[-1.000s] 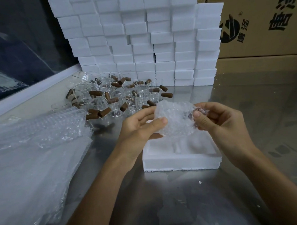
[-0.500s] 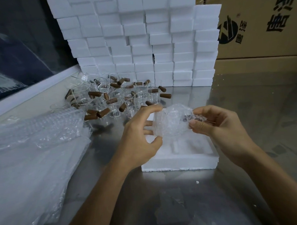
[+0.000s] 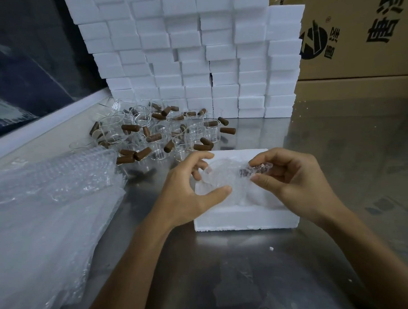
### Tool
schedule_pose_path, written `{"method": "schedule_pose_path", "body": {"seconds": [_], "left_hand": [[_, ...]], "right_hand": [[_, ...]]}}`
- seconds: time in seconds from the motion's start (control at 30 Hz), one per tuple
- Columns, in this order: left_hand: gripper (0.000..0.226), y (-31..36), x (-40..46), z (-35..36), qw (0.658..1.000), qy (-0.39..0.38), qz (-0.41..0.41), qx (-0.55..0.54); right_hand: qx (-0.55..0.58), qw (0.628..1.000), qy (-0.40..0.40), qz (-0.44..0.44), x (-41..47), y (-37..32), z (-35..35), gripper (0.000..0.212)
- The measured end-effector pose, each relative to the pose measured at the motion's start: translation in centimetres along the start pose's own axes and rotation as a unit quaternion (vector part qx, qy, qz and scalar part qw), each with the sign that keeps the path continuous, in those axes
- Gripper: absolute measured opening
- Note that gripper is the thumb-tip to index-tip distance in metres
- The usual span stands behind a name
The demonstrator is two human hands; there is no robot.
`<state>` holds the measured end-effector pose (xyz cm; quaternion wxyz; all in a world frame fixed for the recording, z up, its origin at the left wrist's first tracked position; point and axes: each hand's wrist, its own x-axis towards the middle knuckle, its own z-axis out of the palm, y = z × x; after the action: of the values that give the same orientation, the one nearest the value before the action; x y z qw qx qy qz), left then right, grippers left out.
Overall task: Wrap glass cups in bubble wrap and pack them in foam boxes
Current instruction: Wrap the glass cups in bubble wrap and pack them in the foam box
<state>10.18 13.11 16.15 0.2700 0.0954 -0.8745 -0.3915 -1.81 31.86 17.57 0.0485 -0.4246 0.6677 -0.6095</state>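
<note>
On the steel surface (image 3: pixel 250 269), both the left hand (image 3: pixel 188 197) and right hand (image 3: pixel 291 185) pinch a bubble-wrapped glass cup (image 3: pixel 225 179) over the open white foam box (image 3: pixel 245 220).

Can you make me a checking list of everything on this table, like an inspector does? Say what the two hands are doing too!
Surface: shiny metal table, with a few white crumbs.
Job's things: wrapped cup held above the open foam box; bare glass cups with brown handles crowd behind it.
Supplies: bubble wrap sheets piled at the left; foam boxes stacked at the back.
Clutter: nothing seen beyond the crumbs.
Grip: left hand holds the bundle's body; right hand pinches its wrapped handle.
Cables: nothing seen.
Surroundings: cardboard cartons at the back right; dark panel at the left.
</note>
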Motion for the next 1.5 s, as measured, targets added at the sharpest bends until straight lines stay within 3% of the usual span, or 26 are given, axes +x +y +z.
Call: {"method": "schedule_pose_path", "body": {"seconds": [0.23,0.5,0.77,0.97,1.17,1.5], "left_hand": [[0.057,-0.2,0.1,0.0,0.998,-0.050,-0.035,0.006],[0.051,-0.1,-0.1,-0.1,0.997,-0.066,0.010,0.049],[0.053,-0.3,-0.1,1.0,0.995,-0.034,-0.013,0.088],[0.057,-0.2,-0.2,1.6,0.994,-0.004,-0.021,0.106],[0.056,-0.3,-0.2,1.2,0.994,-0.037,-0.019,0.100],[0.064,-0.2,-0.2,1.0,0.990,-0.051,-0.036,0.125]], "right_hand": [[-0.001,1.000,-0.027,0.003,0.0,0.1,0.2,0.027],[-0.015,0.993,-0.105,0.059,0.0,0.6,-0.8,0.017],[-0.072,0.993,-0.004,0.090,0.3,1.5,-1.0,0.003],[-0.129,0.988,0.057,0.058,-0.1,2.7,-0.3,0.019],[-0.143,0.986,0.088,0.020,-0.4,3.2,-0.1,0.022],[-0.195,0.978,0.072,-0.015,-0.3,3.8,-0.3,0.020]]}}
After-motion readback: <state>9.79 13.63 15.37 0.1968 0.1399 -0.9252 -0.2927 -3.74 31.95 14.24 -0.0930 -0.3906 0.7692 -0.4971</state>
